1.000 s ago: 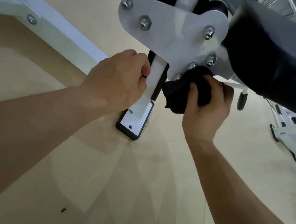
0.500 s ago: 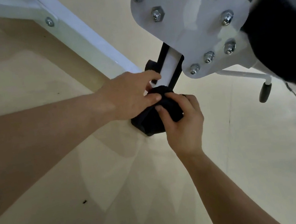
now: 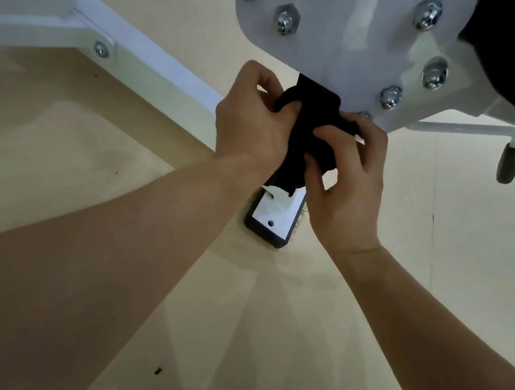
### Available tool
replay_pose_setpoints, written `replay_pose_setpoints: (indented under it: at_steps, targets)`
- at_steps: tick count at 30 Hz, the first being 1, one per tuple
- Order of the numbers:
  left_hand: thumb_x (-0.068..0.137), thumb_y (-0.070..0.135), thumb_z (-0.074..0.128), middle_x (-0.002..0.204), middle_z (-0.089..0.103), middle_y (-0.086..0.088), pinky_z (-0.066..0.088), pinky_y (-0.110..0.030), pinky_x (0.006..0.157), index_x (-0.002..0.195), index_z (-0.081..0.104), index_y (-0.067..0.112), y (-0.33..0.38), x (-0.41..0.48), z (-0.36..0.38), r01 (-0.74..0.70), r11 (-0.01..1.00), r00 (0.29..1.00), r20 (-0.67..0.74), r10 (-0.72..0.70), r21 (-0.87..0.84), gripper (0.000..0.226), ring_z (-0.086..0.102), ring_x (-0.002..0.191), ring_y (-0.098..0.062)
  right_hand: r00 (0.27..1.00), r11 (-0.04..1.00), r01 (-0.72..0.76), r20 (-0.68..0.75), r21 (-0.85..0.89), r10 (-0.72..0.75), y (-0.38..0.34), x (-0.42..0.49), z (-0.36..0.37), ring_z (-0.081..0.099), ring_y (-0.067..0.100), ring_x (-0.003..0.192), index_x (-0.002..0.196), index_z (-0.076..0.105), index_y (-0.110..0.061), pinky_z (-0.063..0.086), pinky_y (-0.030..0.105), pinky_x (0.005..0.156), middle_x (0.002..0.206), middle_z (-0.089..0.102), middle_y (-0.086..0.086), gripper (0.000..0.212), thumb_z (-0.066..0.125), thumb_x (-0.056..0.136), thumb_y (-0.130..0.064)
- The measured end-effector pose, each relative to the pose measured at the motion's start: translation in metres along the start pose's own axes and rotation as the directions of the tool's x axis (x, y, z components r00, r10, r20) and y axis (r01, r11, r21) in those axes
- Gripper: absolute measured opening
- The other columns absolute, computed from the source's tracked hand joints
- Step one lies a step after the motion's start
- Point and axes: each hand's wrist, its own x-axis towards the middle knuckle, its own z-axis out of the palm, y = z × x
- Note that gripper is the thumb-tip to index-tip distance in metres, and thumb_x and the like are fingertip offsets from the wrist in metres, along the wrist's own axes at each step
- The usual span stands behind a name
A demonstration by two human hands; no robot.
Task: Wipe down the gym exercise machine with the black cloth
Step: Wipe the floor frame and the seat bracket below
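black cloth (image 3: 308,140) hiding the post, black pad (image 3: 512,33) cut off at right edge

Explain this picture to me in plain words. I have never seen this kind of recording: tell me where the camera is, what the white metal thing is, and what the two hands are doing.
The camera sits on the person's head and looks down, so you see their own bare arms reaching forward.

The white metal is part of a gym exercise machine. The big flat piece is a bracket plate held by shiny bolts. A white frame bar slants across the pale floor. Below the hands is the machine's foot, a white plate with a black rim resting on the floor. A black pad fills the right edge, and a black-tipped handle hangs below it.

The left hand and the right hand both grip a black cloth, bunched around the post just under the bracket plate. The post itself is mostly hidden by the cloth.
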Motion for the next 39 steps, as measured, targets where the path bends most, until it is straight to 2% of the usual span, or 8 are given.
replay_pose_setpoints:
  at_steps: [4,9,13,23,27,32,36,39]
  targets:
    - [0.083,0.023,0.077,0.07,0.064,0.012,0.04,-0.003,0.057,0.081,0.062,0.024,0.001,0.002,0.007,0.084,0.993,0.995,-0.052,-0.088,-0.078,0.015,0.06,0.061,0.009,0.998,0.997,0.032,0.049,-0.068,-0.028,0.007,-0.014,0.001,0.046,0.015,0.13,0.126,0.066,-0.002,0.043,0.018,0.105,0.135,0.05,0.025,0.034,0.064,0.092,-0.002]
    - [0.089,0.019,0.069,0.085,0.075,0.012,0.058,-0.031,0.087,0.09,0.077,0.025,-0.004,-0.005,0.009,0.024,0.987,0.998,0.065,-0.014,-0.158,0.01,0.072,0.085,-0.007,0.982,0.962,-0.009,0.179,-0.272,0.06,0.016,-0.034,0.008,0.054,0.035,0.12,0.149,0.044,-0.014,0.056,0.044,0.082,0.143,0.044,0.022,0.059,0.062,0.093,-0.021]
    - [0.095,0.014,0.057,0.106,0.074,0.014,0.048,-0.013,0.092,0.112,0.075,0.026,-0.002,-0.014,0.009,-0.123,0.992,0.988,0.089,0.123,-0.004,0.028,0.065,0.094,0.003,0.977,0.96,-0.035,0.193,-0.279,0.092,0.007,-0.027,0.019,0.047,0.029,0.127,0.154,0.031,-0.014,0.055,0.04,0.083,0.157,0.034,0.014,0.072,0.064,0.091,-0.023]
    - [0.093,0.013,0.052,0.12,0.063,0.007,0.052,-0.03,0.096,0.129,0.067,0.021,-0.026,0.005,0.006,-0.426,0.891,0.891,0.242,0.383,0.157,0.04,0.061,0.109,-0.009,0.959,0.899,0.043,0.271,-0.436,0.086,0.02,-0.02,0.025,0.055,0.029,0.087,0.156,0.033,-0.02,0.047,0.032,0.052,0.163,0.03,0.003,0.075,0.057,0.085,-0.02]
    - [0.093,0.013,0.052,0.121,0.063,0.005,0.051,-0.033,0.094,0.13,0.066,0.02,-0.04,0.008,0.005,-0.497,0.829,0.855,0.31,0.416,0.257,0.04,0.062,0.108,-0.015,0.938,0.888,0.074,0.334,-0.453,0.092,0.032,-0.029,0.025,0.052,0.028,0.077,0.156,0.031,-0.021,0.044,0.031,0.05,0.164,0.026,0.001,0.08,0.058,0.081,-0.019]
    - [0.094,0.01,0.056,0.136,0.055,0.004,0.046,-0.038,0.102,0.14,0.057,0.02,-0.063,0.001,0.005,-0.519,0.772,0.799,0.528,0.287,0.367,0.047,0.057,0.118,-0.018,0.865,0.885,0.099,0.479,-0.455,0.149,0.041,-0.057,0.022,0.054,0.029,0.085,0.157,0.023,-0.025,0.047,0.032,0.052,0.164,0.024,-0.005,0.088,0.061,0.077,-0.021]
    - [0.091,0.01,0.047,0.142,0.049,0.007,0.05,-0.034,0.096,0.147,0.047,0.019,-0.051,-0.009,0.007,-0.521,0.789,0.838,0.374,0.398,0.326,0.057,0.056,0.115,-0.011,0.917,0.883,0.083,0.382,-0.462,0.114,0.032,-0.035,0.019,0.053,0.032,0.115,0.157,0.03,-0.02,0.055,0.04,0.065,0.162,0.031,-0.001,0.083,0.062,0.08,-0.026]
    - [0.09,0.018,0.033,0.14,0.051,0.007,0.048,-0.024,0.09,0.147,0.048,0.018,-0.036,-0.008,0.004,-0.538,0.789,0.835,0.312,0.453,0.295,0.059,0.057,0.106,-0.009,0.944,0.88,0.089,0.321,-0.467,0.075,0.027,-0.018,0.019,0.056,0.032,0.109,0.155,0.034,-0.018,0.054,0.04,0.064,0.161,0.035,0.002,0.08,0.063,0.081,-0.025]
